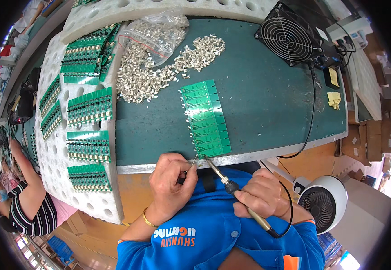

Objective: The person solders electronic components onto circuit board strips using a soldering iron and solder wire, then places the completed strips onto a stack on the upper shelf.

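My right hand [260,193] grips a soldering iron [218,171] by its handle, its tip pointing up and left. The tip meets the near end of a green circuit board panel [209,119], which lies on the green work surface near its front edge. White connectors with metal pins stick out along the panel's left side. My left hand [174,180] is closed in a pinch on a thin strand of solder wire [194,159], its end beside the iron's tip at the panel's near left corner. The rest of the wire is hidden by my fingers.
Loose white connectors [143,74] lie heaped beyond the panel, some in a clear plastic bag [168,42]. Left, a white foam board [53,155] bears several populated panels [89,105]. A black fan [290,38] and the iron's cable [313,108] are right. Another person [29,202] sits far left.
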Demonstrator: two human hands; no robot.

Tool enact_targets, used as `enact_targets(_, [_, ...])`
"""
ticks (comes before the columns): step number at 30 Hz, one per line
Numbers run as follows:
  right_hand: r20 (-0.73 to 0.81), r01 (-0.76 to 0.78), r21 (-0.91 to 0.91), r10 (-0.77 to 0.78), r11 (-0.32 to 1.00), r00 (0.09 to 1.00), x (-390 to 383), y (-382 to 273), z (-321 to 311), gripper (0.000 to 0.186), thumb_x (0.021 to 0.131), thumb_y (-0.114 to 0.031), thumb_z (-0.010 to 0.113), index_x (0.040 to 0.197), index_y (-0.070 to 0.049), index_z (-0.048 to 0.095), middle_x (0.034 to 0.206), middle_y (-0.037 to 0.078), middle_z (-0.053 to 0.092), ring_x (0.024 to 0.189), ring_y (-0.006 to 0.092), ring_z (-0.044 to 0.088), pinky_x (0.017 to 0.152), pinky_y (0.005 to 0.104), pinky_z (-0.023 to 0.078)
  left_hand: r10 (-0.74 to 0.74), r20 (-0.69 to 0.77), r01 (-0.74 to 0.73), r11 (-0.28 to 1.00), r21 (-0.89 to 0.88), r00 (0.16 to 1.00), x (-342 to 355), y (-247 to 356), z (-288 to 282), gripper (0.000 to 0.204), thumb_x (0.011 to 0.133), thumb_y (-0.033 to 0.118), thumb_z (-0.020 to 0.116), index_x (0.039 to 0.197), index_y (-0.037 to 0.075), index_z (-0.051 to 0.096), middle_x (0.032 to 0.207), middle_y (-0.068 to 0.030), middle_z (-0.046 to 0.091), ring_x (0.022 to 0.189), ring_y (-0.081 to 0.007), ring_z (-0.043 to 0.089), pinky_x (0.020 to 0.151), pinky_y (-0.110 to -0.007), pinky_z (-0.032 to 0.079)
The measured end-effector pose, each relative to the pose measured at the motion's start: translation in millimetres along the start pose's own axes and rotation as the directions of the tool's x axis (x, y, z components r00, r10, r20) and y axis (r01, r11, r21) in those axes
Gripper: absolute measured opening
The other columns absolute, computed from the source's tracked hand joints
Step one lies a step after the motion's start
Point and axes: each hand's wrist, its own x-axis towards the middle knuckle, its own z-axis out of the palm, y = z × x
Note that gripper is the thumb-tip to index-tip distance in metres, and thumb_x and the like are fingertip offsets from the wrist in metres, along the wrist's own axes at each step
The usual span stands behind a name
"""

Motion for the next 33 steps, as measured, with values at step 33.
enact_targets(33, [-0.044,-0.289,-0.257,0.288,0.922,0.957,40.6,35.5,34.0,0.044,0.065,-0.010,0.085,0.103,-0.010,0.063,0.094,0.014,0.049,0.079,0.0299,0.055,0.062,0.0397,0.046,-0.300,0.044,0.302,0.927,-0.223,0.953,17.7,10.7,-9.4,0.011,0.103,0.012,0.051,0.096,0.003,0.046,0.094,-0.0101,0.071,0.061,-0.0037,0.042,0.054,-0.022,0.037])
